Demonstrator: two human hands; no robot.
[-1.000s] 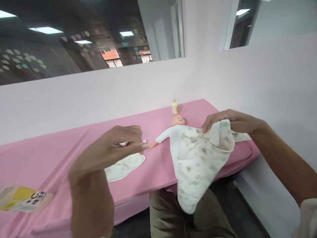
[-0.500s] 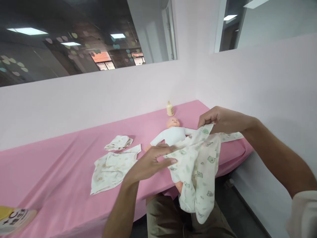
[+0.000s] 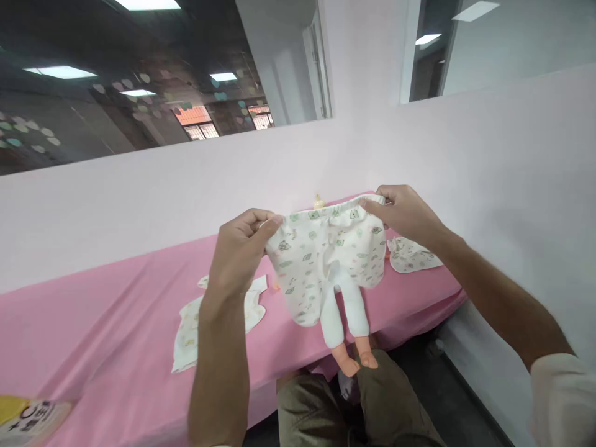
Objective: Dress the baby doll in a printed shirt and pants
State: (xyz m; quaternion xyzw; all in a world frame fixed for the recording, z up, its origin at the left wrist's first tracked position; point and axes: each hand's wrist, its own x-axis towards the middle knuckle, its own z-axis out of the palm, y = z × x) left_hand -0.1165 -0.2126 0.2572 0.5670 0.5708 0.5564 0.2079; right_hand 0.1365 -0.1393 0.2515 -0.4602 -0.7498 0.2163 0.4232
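Note:
A pair of small white baby shorts [image 3: 307,261] with a green print is stretched by its elastic waistband between my hands. My left hand [image 3: 244,245] pinches the left end of the waistband, thumb toward me. At the right end, my right hand [image 3: 403,211] grips the band the same way. Behind and below the shorts lies a baby doll [image 3: 356,310] on the pink-covered table; its white-clad legs and bare feet show, while the head and torso are hidden by the cloth.
Pale patterned baby clothes [image 3: 189,335] lie left, partly behind my left forearm. Another printed cloth [image 3: 412,254] is at the right. A yellowish bottle [image 3: 318,202] stands at the back by the wall. A yellow-and-clear package [image 3: 32,419] sits on the pink sheet [image 3: 116,323] at the lower left.
The shorts, bunched and hanging before, are now raised and spread wide. My left hand has moved up and left. The doll's head and torso have become covered from view.

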